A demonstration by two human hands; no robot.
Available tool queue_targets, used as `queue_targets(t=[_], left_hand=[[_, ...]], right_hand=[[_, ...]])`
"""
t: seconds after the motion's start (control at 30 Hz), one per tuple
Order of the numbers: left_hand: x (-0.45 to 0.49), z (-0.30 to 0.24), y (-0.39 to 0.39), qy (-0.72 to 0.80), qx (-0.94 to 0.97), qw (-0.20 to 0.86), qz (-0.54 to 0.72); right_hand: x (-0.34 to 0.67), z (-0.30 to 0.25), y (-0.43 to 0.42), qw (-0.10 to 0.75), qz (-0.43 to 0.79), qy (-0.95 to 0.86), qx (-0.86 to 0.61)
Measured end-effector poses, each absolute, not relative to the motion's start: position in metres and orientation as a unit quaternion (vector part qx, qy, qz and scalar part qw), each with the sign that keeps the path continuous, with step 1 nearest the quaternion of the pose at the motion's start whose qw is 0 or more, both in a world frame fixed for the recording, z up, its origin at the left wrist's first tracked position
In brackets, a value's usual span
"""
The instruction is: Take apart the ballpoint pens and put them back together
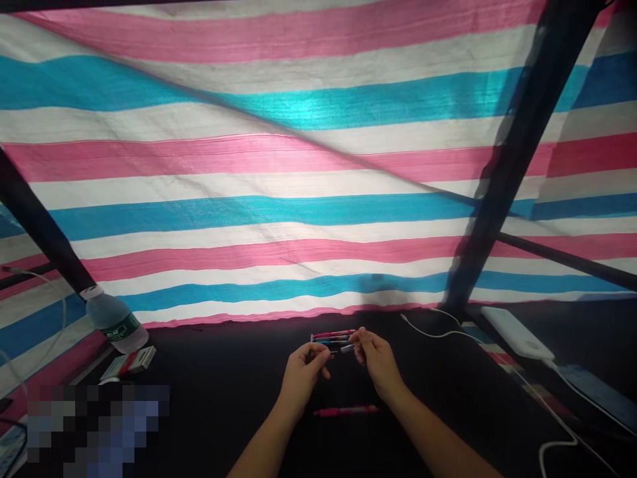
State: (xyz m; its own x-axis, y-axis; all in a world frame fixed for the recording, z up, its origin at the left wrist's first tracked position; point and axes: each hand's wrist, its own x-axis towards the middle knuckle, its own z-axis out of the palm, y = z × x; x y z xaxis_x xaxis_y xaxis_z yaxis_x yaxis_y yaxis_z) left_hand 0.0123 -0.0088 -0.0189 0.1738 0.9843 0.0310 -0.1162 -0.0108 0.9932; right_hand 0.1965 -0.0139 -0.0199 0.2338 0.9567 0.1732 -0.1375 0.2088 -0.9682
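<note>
Fingers of my left hand (304,372) are pinched together, with a thin dark pen part sticking out towards the right. Opposite it, my right hand (377,362) is closed on a short, clear-and-silver pen piece (347,348). The two pieces point at each other, and I cannot tell if they touch. Just beyond my fingers lie a red pen (332,334) and a blue pen (328,342), partly hidden by the hands. Nearer to me, between my forearms, a pink-red pen (346,411) lies sideways on the black table (223,398).
At the left stand a water bottle (117,322) and a small box (128,363). A white power bank (517,333) with a white cable (552,443) lies at the right. Striped sheeting (279,212) and dark frame poles (522,153) enclose the table.
</note>
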Motion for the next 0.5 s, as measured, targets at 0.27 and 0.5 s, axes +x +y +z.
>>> queue_targets(t=[0.27, 0.5], left_hand=[[0.011, -0.025, -0.006, 0.409, 0.536, 0.549, 0.493], [0.010, -0.019, -0.009, 0.395, 0.522, 0.574, 0.491]], right_hand=[[0.192, -0.016, -0.017, 0.549, 0.487, -0.515, -0.443], [0.187, -0.015, -0.026, 0.485, 0.562, -0.570, -0.351]])
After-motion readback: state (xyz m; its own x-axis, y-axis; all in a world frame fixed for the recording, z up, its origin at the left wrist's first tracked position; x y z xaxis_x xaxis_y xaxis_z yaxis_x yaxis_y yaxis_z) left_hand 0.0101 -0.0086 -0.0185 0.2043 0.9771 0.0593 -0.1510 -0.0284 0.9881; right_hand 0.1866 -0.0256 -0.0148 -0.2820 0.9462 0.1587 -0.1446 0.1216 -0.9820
